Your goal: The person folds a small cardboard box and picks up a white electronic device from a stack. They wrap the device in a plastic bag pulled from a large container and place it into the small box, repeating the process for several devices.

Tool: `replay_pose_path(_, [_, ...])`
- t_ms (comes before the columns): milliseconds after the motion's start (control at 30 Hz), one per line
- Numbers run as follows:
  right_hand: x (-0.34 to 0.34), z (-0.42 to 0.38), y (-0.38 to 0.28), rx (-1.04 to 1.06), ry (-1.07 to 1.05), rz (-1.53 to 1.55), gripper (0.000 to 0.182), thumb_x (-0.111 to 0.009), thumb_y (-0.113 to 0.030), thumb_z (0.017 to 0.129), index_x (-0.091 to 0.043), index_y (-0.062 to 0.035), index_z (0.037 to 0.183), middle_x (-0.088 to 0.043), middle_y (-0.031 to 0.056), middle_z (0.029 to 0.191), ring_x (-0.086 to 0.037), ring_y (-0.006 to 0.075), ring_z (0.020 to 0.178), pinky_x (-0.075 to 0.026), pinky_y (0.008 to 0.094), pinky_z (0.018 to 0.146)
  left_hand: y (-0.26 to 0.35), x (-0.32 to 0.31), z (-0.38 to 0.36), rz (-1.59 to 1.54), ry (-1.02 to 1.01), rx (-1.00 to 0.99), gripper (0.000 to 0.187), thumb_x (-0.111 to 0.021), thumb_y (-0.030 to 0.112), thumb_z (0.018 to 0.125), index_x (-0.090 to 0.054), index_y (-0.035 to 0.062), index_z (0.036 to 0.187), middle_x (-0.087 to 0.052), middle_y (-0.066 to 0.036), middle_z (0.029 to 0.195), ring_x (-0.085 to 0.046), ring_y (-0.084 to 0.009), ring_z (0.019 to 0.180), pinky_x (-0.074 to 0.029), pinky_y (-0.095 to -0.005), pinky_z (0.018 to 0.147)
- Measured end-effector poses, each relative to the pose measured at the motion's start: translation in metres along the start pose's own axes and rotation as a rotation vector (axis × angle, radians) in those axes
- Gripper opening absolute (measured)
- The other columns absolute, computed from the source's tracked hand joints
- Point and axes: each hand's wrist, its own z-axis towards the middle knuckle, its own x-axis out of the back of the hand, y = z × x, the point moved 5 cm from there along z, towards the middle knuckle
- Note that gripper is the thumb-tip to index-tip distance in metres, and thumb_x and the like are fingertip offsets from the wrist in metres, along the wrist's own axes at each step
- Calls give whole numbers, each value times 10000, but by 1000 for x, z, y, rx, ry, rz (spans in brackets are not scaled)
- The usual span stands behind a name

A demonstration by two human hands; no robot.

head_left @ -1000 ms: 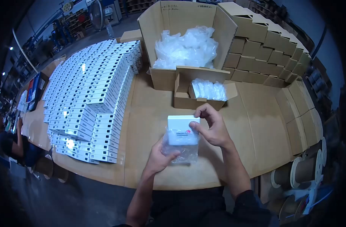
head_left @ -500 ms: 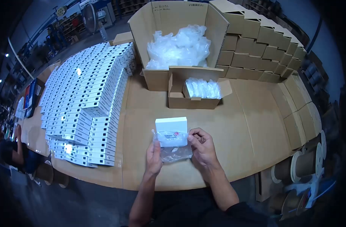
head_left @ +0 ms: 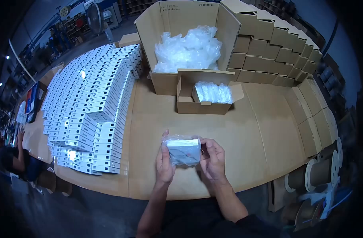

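Note:
A small white box [head_left: 182, 143] sits inside a clear plastic bag [head_left: 185, 160], just above the near part of the cardboard-covered table. My left hand [head_left: 165, 164] is closed on the left side of the bagged box, thumb in front. At the right side, the fingers of my right hand [head_left: 213, 159] pinch the bag's edge by its upper corner. Beyond my hands stands an open carton [head_left: 203, 108] with a row of bagged white boxes [head_left: 214, 93] in its right part.
Stacked white boxes [head_left: 82, 107] cover the table's left side. A large carton [head_left: 144, 29] of clear plastic bags [head_left: 188, 49] stands behind the small carton. Brown cartons [head_left: 265, 51] are piled at the back right. A co-worker [head_left: 17, 156] is at far left; spools [head_left: 322, 170] stand at right.
The white box has gone down into the plastic bag, where before its upper part stuck out. My right hand has shifted slightly down, still at the bag's right edge.

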Motion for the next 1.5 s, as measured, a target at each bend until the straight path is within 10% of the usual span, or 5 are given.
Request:
replay_pose_path(567, [-6,-4,-19,198,-32,-454,96,-685,-65,985,-630,4,1022,-714,198,1138,-665,215,1081,-503,346,1002,7,1,-6,390,-52,-92,616,-279,372,1136,-321,-67,1565,-622,-197,1338,-574,-285,1284,-370,-372,1148])
replay_pose_path(867, [-12,-7,-23,210,116,-668,116,-698,-66,989,-621,15,1017,-665,20,903,-606,64,821,-499,214,761,5,6,0,430,-84,-30,600,-292,377,1136,-406,-81,1506,-632,-205,1330,-523,-280,1351,-362,-397,1160])
replay_pose_path(1100, [-15,-6,-27,323,171,-559,132,-683,-74,1001,-588,15,980,-717,95,910,-656,82,833,-516,199,749,-12,7,1,273,48,-17,531,-375,345,1129,-468,-59,1461,-593,-190,1370,-458,-275,1416,-359,-395,1169])
replay_pose_path(1500, [-8,2,-23,217,81,-671,200,-595,-39,1033,-509,30,1200,-763,195,987,-653,220,1201,-497,319,996,-16,-6,-4,201,183,238,268,-600,196,1064,-712,-45,1102,-717,-53,960,-638,-90,890,-517,-254,808])
